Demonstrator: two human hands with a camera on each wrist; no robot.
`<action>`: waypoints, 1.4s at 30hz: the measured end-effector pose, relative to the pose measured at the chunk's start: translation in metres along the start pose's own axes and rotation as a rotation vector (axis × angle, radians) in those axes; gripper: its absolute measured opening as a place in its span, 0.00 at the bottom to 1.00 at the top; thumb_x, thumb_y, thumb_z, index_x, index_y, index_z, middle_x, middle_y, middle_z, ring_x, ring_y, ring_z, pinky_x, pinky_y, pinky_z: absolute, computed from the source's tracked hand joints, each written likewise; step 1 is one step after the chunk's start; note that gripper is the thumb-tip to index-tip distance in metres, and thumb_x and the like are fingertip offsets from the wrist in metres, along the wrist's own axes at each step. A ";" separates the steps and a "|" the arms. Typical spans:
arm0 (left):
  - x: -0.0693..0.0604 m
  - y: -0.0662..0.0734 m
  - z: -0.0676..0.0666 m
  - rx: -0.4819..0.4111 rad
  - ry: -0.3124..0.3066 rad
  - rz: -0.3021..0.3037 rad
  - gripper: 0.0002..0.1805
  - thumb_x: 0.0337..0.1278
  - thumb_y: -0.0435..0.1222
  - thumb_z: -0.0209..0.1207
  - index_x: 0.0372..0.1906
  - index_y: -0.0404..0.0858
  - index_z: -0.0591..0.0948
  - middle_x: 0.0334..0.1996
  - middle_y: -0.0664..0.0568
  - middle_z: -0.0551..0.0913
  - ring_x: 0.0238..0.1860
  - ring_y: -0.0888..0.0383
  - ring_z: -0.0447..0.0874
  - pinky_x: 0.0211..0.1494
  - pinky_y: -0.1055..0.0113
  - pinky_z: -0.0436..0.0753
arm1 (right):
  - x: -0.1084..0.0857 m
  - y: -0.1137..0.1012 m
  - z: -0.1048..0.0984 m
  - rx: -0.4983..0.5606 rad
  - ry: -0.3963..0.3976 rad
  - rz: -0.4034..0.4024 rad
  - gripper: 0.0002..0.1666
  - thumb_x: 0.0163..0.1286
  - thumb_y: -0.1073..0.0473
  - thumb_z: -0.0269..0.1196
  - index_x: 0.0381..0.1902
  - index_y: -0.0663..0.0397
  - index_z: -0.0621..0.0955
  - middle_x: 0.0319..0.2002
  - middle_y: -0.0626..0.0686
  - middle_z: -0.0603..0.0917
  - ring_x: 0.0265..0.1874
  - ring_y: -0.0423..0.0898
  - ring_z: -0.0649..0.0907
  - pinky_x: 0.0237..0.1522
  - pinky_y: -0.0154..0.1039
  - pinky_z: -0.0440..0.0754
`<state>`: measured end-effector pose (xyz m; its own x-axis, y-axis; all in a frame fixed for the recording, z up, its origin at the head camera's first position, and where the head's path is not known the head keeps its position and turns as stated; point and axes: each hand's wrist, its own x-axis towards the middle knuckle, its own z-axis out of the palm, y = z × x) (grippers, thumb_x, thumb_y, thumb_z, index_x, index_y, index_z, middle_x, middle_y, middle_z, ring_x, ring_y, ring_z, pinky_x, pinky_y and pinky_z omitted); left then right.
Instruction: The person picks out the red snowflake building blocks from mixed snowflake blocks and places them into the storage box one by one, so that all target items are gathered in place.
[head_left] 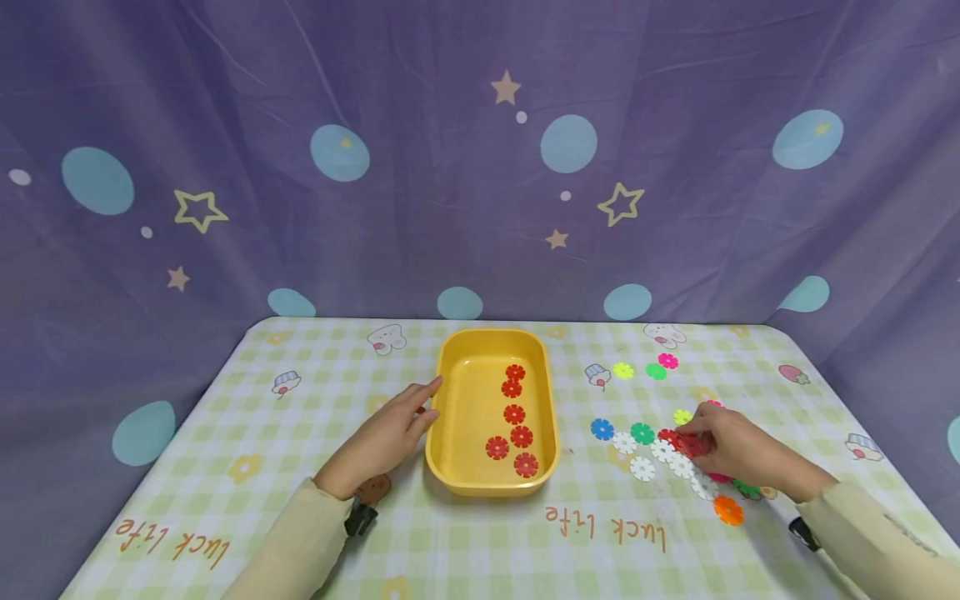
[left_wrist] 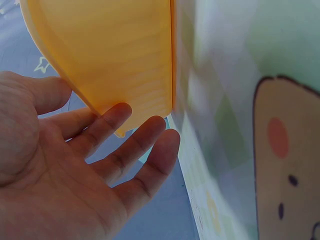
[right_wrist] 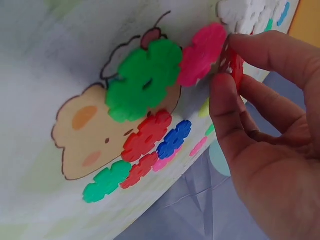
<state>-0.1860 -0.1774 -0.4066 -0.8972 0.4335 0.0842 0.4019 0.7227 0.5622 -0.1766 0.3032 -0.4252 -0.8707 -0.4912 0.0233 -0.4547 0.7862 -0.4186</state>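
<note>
A yellow tray (head_left: 468, 417) holds several red flower-shaped discs (head_left: 513, 413) along its right side. At the tray's left wall is my left hand (head_left: 386, 437), its fingers loosely extended against the rim, also visible in the left wrist view (left_wrist: 85, 155). Over a scatter of coloured discs on the right, my right hand (head_left: 738, 446) pinches a red disc (right_wrist: 233, 64) between thumb and fingers. In the right wrist view, a pink disc (right_wrist: 202, 54) and a green disc (right_wrist: 145, 80) lie beside that hand (right_wrist: 280, 110).
White discs (head_left: 642, 469), a blue disc (head_left: 602, 429) and an orange disc (head_left: 728, 510) lie between the tray and the right arm. Farther back are yellow (head_left: 623, 371), green and pink discs. A patterned cloth (head_left: 285, 442) covers the table, with a purple curtain (head_left: 480, 225) behind it.
</note>
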 end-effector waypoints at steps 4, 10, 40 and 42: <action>0.000 -0.001 0.000 -0.004 -0.003 -0.005 0.28 0.72 0.38 0.48 0.72 0.37 0.59 0.58 0.48 0.73 0.50 0.56 0.75 0.54 0.56 0.74 | 0.000 -0.003 0.000 -0.034 -0.012 0.015 0.21 0.48 0.69 0.71 0.43 0.65 0.85 0.27 0.44 0.70 0.23 0.38 0.66 0.23 0.31 0.67; -0.002 -0.003 0.001 -0.006 -0.009 -0.015 0.28 0.72 0.38 0.48 0.72 0.37 0.59 0.59 0.48 0.72 0.51 0.56 0.75 0.55 0.56 0.74 | 0.015 -0.023 -0.008 -0.042 0.008 -0.044 0.18 0.53 0.67 0.71 0.44 0.64 0.85 0.29 0.43 0.75 0.23 0.36 0.71 0.25 0.31 0.73; 0.001 -0.003 0.000 -0.028 -0.011 0.016 0.29 0.72 0.39 0.48 0.72 0.36 0.58 0.59 0.48 0.72 0.51 0.57 0.75 0.56 0.57 0.72 | 0.172 -0.174 0.058 -0.073 -0.231 -0.265 0.05 0.56 0.65 0.71 0.32 0.53 0.89 0.28 0.44 0.78 0.26 0.42 0.74 0.32 0.29 0.75; 0.001 -0.003 0.000 -0.027 -0.012 0.011 0.29 0.72 0.39 0.48 0.72 0.37 0.58 0.59 0.48 0.72 0.51 0.58 0.75 0.56 0.57 0.72 | 0.172 -0.173 0.057 -0.080 -0.234 -0.265 0.07 0.56 0.67 0.70 0.34 0.53 0.89 0.29 0.45 0.78 0.27 0.42 0.74 0.34 0.30 0.76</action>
<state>-0.1877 -0.1795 -0.4087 -0.8904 0.4480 0.0804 0.4065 0.7032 0.5833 -0.2373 0.0610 -0.4003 -0.6583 -0.7473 -0.0905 -0.6805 0.6422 -0.3529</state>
